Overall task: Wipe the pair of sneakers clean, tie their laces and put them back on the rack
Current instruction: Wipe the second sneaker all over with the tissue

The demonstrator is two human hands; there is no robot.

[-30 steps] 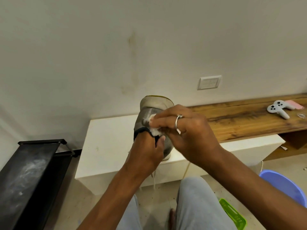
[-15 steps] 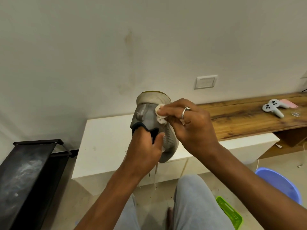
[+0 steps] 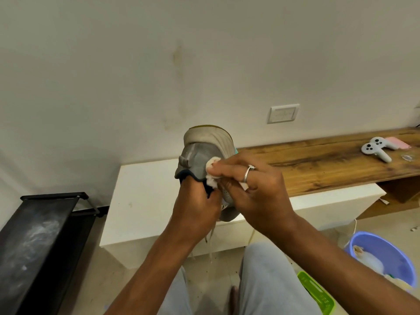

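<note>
While the left hand [image 3: 195,208] sits inside the collar of the grey sneaker [image 3: 200,160], closed on its rim, the shoe stands on end in the air, heel and pale sole end uppermost, toe end down behind the hands. Its long axis runs nearly vertical, leaning a little to the right at the bottom, and the sole faces away from the person toward the wall [image 3: 159,64]. Loose laces [image 3: 211,244] dangle below the left wrist. The right hand [image 3: 254,185], a ring on one finger, pinches a small white wipe [image 3: 212,169] and presses it against the grey side of the heel just above the left hand; the two hands touch.

Behind the hands runs a low white cabinet [image 3: 141,201], and to the right of them a wooden shelf [image 3: 329,164] carrying a pale game controller [image 3: 376,148]. A switch plate [image 3: 283,113] is on the wall above. Left of the left forearm stands a black rack [image 3: 41,235]. Below the right forearm are a blue tub [image 3: 384,253] and a green basket [image 3: 316,292] on the tiled floor.
</note>
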